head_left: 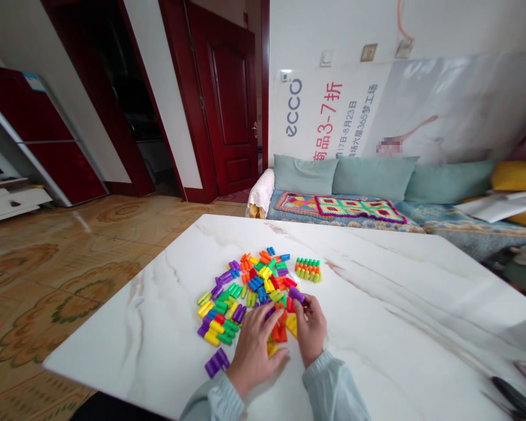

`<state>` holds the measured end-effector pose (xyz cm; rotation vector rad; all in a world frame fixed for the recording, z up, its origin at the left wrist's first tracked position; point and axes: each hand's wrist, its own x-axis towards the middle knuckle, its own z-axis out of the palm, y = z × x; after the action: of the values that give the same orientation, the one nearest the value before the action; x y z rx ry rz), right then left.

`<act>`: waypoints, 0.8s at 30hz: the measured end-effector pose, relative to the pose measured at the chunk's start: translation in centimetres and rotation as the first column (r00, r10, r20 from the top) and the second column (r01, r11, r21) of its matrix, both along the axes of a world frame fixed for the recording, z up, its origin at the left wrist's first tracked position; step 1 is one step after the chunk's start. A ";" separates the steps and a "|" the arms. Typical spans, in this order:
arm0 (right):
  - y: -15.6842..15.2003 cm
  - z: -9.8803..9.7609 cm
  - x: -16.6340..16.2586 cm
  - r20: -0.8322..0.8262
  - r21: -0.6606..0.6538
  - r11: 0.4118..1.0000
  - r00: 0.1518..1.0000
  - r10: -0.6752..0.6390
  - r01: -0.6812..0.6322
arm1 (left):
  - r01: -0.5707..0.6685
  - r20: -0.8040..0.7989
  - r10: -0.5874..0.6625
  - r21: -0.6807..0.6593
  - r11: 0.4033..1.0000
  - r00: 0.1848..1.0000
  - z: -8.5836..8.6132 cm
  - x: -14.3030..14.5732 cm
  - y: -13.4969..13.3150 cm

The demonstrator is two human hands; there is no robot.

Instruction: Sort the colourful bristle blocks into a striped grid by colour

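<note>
My right hand [311, 332] pinches a purple plastic building piece [296, 294] with rounded pegs between thumb and fingers, at the right edge of a pile. My left hand [258, 342] reaches over the near side of that pile, its thumb apart from the fingers. Below its fingers are orange pieces [279, 333] and part of a yellow one; whether the fingertips touch any is hard to tell. Many linked peg pieces in green, yellow, blue, red and purple make up the pile [255, 285]. A lone purple piece [217, 362] lies left of my left wrist.
A neat block of green, orange and lime pieces [308, 270] lies beyond my right hand on the white marbled table [377, 339]. Dark-handled scissors [515, 397] lie at the right edge. Behind the table stands a sofa with green cushions [374, 177].
</note>
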<state>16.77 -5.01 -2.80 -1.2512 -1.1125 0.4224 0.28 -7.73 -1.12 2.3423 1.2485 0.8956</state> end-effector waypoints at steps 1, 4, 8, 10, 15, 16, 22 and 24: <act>0.3 -0.3 0.5 -0.010 -0.007 0.999 0.999 -0.046 0.046 | 0.000 -0.038 0.000 0.006 1.000 0.999 -0.3 -0.1 -0.2; 1.3 -1.0 2.4 0.035 -0.009 0.985 0.985 -0.169 0.169 | -0.029 -0.095 0.030 0.019 0.999 0.995 -1.2 -0.4 -0.5; 3.1 -1.0 5.3 0.319 -0.035 0.942 0.897 -0.305 0.333 | -0.063 -0.108 0.068 0.047 0.997 0.992 -1.8 -0.5 -0.4; 4.0 -0.9 5.9 0.460 -0.086 0.925 0.838 -0.294 0.371 | -0.066 -0.107 0.072 0.062 0.996 0.992 -1.7 -0.4 -0.4; 6.2 -0.5 3.9 0.548 -0.119 0.937 0.809 -0.213 0.327 | -0.073 -0.119 0.090 0.143 0.987 0.989 -1.3 -0.3 -0.5; 6.5 -0.5 3.2 0.549 -0.108 0.950 0.814 -0.188 0.292 | -0.073 -0.126 0.094 0.160 0.984 0.988 -1.3 -0.3 -0.5; 6.4 -0.9 2.5 0.528 -0.037 0.988 0.842 -0.110 0.152 | -0.073 -0.130 0.100 0.199 0.977 0.986 -1.0 -0.3 -0.6; 6.2 -1.2 3.8 0.498 -0.018 0.982 0.853 -0.156 0.190 | -0.087 -0.108 0.108 0.185 0.979 0.988 -0.8 -0.2 -0.7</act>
<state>20.54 1.17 -4.00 -1.5561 -1.4075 -0.0098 0.13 -8.40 -1.93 2.5259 1.3934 0.9498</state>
